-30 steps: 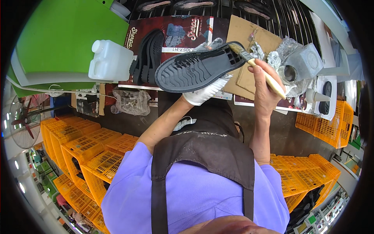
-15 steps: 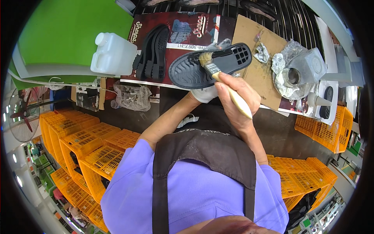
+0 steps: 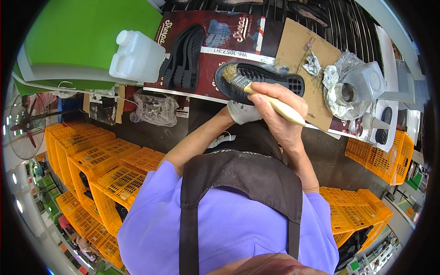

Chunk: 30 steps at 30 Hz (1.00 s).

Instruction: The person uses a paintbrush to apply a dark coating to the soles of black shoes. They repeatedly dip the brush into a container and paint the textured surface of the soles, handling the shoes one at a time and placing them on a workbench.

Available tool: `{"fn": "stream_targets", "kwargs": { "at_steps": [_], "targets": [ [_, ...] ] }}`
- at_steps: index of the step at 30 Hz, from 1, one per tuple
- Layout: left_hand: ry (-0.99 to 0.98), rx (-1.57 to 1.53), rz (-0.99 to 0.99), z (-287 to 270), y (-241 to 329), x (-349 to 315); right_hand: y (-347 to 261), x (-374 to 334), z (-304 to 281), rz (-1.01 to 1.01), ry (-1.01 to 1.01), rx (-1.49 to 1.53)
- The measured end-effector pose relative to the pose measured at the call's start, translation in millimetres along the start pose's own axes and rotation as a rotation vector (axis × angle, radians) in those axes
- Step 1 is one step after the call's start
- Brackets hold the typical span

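A black shoe sole [image 3: 292, 84] is held tilted over the near edge of the worktable. My left hand [image 3: 244, 112], in a white glove, grips it from beneath; stained glove fingertips show along its far edge, and the rest of the fingers are hidden. In my bare right hand [image 3: 285, 101] is a paintbrush [image 3: 240, 81] with a pale wooden handle, its bristles against the sole's left end. To the left, more black soles [image 3: 184, 57] stand together on a dark red printed cardboard sheet [image 3: 153, 89].
A white jug [image 3: 137, 57] stands at the left by a green panel. At right are brown cardboard [image 3: 293, 41], a clear plastic container [image 3: 366, 80] wrapped in plastic and a nozzle bottle [image 3: 373, 121]. Orange crates [image 3: 121, 183] flank me. A metal rack holds shoe pieces at the back.
The brush has moved left along the sole to its left end. The sole has shifted right and tilted, with its top face now turned more away.
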<state>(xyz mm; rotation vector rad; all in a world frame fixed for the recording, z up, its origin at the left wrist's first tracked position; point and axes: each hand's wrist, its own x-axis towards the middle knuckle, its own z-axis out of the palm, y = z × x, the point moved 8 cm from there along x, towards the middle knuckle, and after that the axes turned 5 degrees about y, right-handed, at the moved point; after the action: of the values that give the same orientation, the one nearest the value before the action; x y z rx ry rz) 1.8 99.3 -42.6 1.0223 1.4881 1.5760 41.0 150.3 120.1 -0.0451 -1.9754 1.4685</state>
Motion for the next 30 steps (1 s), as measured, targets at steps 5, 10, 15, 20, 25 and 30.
{"fn": "stream_targets", "kwargs": {
  "at_steps": [5,10,15,20,25,30],
  "targets": [
    [-0.102,0.143,-0.005,5,54,2,8,8,-4,0.118,-0.104,0.015],
    [-0.292,0.061,-0.075,13,46,-8,19,16,-11,0.106,-0.142,-0.017],
    [-0.367,0.097,-0.011,6,56,-11,44,21,-19,0.232,-0.167,0.017],
    [-0.272,-0.139,-0.285,-9,20,-19,59,27,-26,0.284,-0.126,0.033],
    [-0.076,-0.5,-0.275,-21,31,-26,75,26,-28,0.324,-0.085,0.031],
    [-0.091,-0.863,-0.307,-21,25,-35,74,24,-24,0.344,-0.106,0.054]
  ]
}}
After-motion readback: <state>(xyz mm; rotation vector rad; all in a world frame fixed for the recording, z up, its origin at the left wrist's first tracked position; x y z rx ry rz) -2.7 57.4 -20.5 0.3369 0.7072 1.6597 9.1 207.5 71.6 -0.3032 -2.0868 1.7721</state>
